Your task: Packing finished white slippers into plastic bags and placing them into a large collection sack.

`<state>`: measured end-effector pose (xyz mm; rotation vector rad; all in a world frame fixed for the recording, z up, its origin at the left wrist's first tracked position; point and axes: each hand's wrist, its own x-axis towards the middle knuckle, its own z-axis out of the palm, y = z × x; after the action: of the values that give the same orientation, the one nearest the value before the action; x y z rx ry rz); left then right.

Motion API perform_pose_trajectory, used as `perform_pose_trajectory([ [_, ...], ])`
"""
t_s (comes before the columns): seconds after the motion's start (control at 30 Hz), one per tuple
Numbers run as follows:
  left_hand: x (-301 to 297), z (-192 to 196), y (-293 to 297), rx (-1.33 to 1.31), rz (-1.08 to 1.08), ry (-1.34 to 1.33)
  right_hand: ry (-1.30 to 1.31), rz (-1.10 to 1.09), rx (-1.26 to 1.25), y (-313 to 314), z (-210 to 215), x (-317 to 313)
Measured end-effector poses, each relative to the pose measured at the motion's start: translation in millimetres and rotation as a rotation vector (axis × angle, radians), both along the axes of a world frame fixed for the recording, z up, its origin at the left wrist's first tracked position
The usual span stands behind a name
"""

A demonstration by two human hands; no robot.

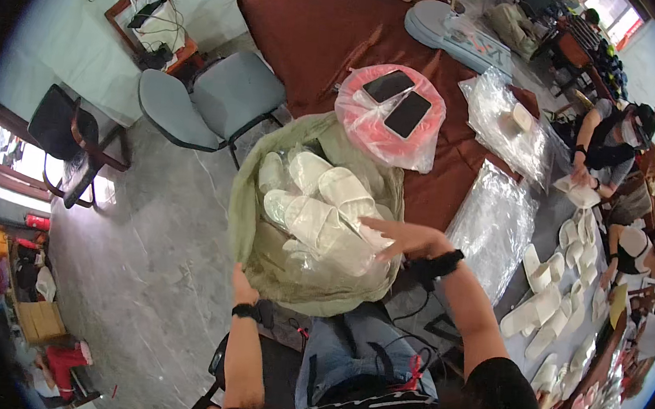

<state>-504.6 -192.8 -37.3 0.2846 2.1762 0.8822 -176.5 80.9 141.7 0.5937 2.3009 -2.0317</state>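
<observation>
While the left hand (243, 285) grips the sack (256, 245) rim, the right hand (403, 238) hovers released over white slippers (327, 204).

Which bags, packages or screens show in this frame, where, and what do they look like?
Large pale green plastic sack: at the person's lap, open, holding white slippers.
Pink plastic bag: on the brown table, rounded.
Two dark phone screens: lying on it.
Clear plastic bags: right of the sack, flat, glossy.

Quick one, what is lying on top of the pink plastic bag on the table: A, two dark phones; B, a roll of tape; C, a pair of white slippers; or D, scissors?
A: two dark flat phones lie side by side on the pink bag, on the brown table.
</observation>
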Motion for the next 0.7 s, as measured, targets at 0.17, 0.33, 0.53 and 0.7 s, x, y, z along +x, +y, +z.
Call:
perform_pose_trajectory([
  [0.17, 45.2, 42.8, 19.9, 0.067, 0.373, 0.014, 0.081, -0.906, -1.122, 90.3, -50.5, -1.6],
  [0.33, 40.6, -13.6, -2.1, -0.179, 0.271, 0.033, -0.005, -1.205, -0.725, 130.4, -116.6, -52.9],
  [0.53, 71.7, -0.6, 25.0, -0.164, 0.385, 0.269, 0.201, -1.334, -0.440, 158.1, -137.1, -2.4],
  [0.7, 65.5, -27.5, 44.6, -0.109, 0.203, 0.318, 0.319, -1.414, -0.233, 208.4, -113.7, 64.9],
])
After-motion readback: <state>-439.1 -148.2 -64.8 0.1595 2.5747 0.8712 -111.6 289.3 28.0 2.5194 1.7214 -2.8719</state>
